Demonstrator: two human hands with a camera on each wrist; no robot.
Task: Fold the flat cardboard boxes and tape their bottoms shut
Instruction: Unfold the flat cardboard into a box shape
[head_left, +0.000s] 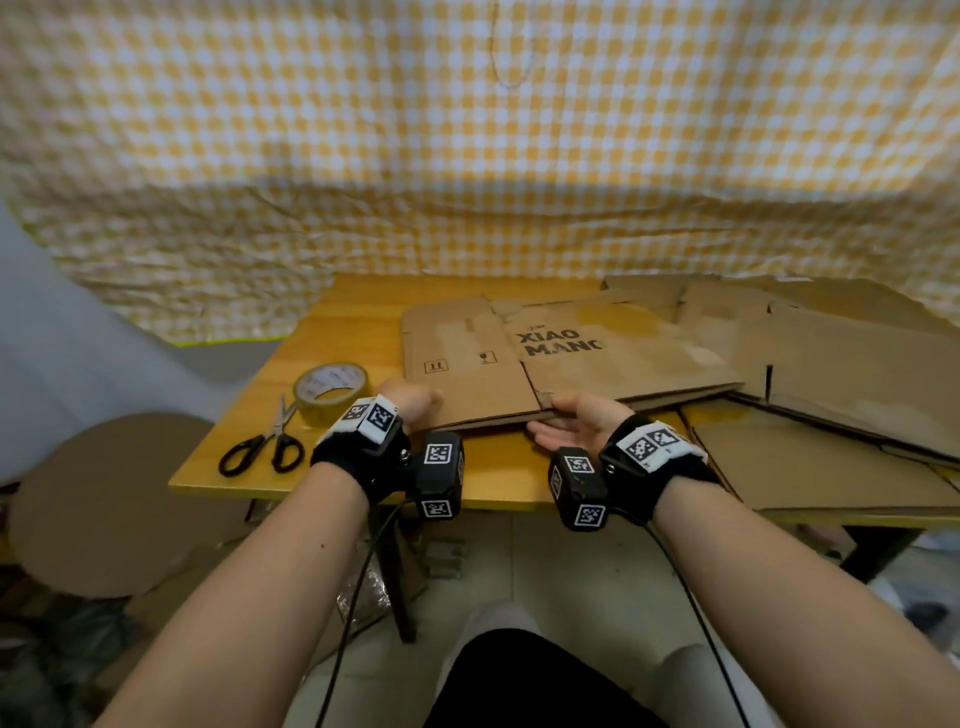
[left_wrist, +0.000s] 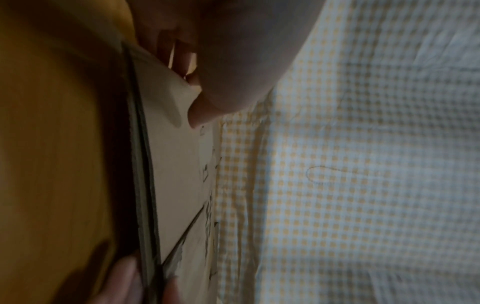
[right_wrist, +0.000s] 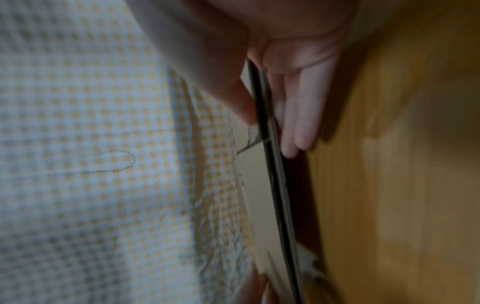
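Observation:
A flat cardboard box (head_left: 545, 353) printed "XIAO MANG" lies on the yellow wooden table (head_left: 363, 306), its near edge raised slightly. My left hand (head_left: 415, 402) grips the box's near left corner. In the left wrist view its thumb (left_wrist: 200, 115) lies on the top face of the box (left_wrist: 176, 185). My right hand (head_left: 561, 415) pinches the near edge at the middle. Its thumb (right_wrist: 241, 107) sits on top of the box (right_wrist: 257, 195), and its straight fingers (right_wrist: 298, 127) lie underneath.
A roll of clear tape (head_left: 332, 392) and black-handled scissors (head_left: 265, 441) lie on the table to the left of my hands. Several more flat cardboard boxes (head_left: 831, 364) are stacked at the right. A yellow checked cloth (head_left: 467, 156) hangs behind the table.

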